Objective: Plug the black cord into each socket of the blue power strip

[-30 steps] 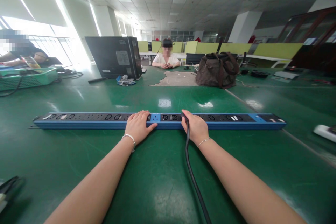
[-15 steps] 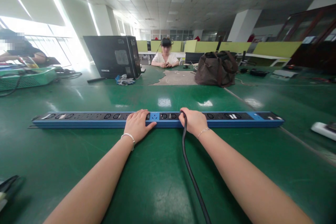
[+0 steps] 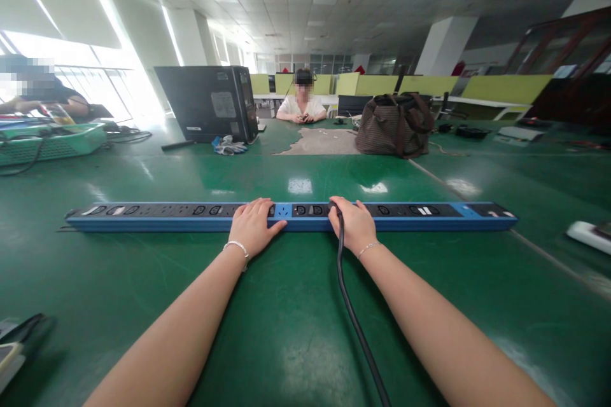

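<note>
A long blue and black power strip (image 3: 162, 223) with a row of sockets lies across the green table. My left hand (image 3: 252, 224) grips it left of centre, with the fingers over its top and the thumb along its front edge. Right of centre, my right hand (image 3: 356, 224) is closed round the plug end of a black power cord (image 3: 344, 292), held at the strip's sockets. The fingers hide most of the plug, so I cannot tell how deep it sits. From there the cord runs down toward me over the table.
Beyond the strip stand a black computer case (image 3: 203, 105), gloves (image 3: 229, 145) and a brown bag (image 3: 394, 126). A green basket (image 3: 62, 143) is at the left, a white power strip (image 3: 589, 236) at the right. One person (image 3: 301, 105) sits opposite, another at far left.
My right hand and the upper cord have shifted slightly against the strip, the cord bending a little more to the right. My left hand keeps its place on the strip.
</note>
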`<state>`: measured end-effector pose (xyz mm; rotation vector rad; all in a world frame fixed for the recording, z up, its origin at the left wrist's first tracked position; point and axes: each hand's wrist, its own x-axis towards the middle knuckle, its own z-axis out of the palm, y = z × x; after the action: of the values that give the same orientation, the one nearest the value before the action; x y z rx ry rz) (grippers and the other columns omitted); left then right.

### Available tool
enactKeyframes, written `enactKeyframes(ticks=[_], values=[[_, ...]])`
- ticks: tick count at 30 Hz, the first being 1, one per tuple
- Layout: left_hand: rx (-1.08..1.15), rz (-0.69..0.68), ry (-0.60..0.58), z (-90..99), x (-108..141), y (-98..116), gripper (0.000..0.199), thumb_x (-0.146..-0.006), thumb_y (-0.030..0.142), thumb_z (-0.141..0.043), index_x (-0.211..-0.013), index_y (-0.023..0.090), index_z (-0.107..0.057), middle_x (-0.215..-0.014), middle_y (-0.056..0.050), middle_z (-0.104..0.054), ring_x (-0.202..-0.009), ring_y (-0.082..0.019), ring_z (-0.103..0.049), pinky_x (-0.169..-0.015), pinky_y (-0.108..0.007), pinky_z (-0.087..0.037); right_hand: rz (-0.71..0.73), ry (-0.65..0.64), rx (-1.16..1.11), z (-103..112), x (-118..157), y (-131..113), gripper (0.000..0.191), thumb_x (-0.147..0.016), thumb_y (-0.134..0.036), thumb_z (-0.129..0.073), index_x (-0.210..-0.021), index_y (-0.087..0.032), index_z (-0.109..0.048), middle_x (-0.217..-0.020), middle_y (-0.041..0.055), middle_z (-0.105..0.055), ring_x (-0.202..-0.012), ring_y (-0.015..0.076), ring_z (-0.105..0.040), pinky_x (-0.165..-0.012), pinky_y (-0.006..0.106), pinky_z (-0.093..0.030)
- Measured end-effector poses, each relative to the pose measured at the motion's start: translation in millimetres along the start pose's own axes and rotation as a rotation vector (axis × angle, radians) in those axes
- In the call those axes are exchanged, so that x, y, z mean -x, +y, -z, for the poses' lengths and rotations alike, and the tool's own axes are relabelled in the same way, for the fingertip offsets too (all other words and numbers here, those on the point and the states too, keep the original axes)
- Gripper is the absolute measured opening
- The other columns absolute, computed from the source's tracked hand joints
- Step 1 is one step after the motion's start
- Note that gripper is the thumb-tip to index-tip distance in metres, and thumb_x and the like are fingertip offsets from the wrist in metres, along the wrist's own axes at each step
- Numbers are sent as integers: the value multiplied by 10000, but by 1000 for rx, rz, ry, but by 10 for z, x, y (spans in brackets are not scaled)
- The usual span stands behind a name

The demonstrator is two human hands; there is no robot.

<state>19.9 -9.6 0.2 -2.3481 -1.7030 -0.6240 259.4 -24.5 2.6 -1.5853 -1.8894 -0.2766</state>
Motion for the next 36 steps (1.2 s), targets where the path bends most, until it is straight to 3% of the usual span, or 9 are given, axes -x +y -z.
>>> enactKeyframes(ticks=[12,22,28,36], values=[[8,1,5,-19,-6,-14,526,-815,561,-455,-1212,220,-502,-1306,-85,-553,-1224,-249,-472,-1029,-427,-320,-13,62,-64,-47,28,-2,346,-859,-240,-421,-1145,-180,-606,-1097,74,-682,-991,201,-633,-951,357,-428],[-2,-6,12,-24,-6,-18,518,-815,552,-466,-1213,224,-500,-1305,-86,-554,-1220,-242,-473,-1032,-427,-311,-48,125,-18,-105,17,43,400,-849,-317,-460,-1188,-138,-573,-1027,103,-696,-893,223,-650,-853,336,-470],[-15,-10,15,-25,-8,-21,509,-815,553,-469,-1200,221,-502,-1301,-82,-558,-1215,-240,-478,-1027,-417,-316,-23,62,55,-72,-8,43,303,-879,-359,-425,-864,-160,-654,-857,102,-698,-963,235,-627,-894,327,-439],[-21,-12,15,-16,-7,-17,502,-815,550,-468,-1197,225,-498,-1298,-82,-558,-1213,-243,-481,-1022,-414,-322,-75,87,42,-146,8,32,337,-909,-347,-375,-865,-157,-649,-934,116,-702,-1020,221,-611,-935,335,-372]])
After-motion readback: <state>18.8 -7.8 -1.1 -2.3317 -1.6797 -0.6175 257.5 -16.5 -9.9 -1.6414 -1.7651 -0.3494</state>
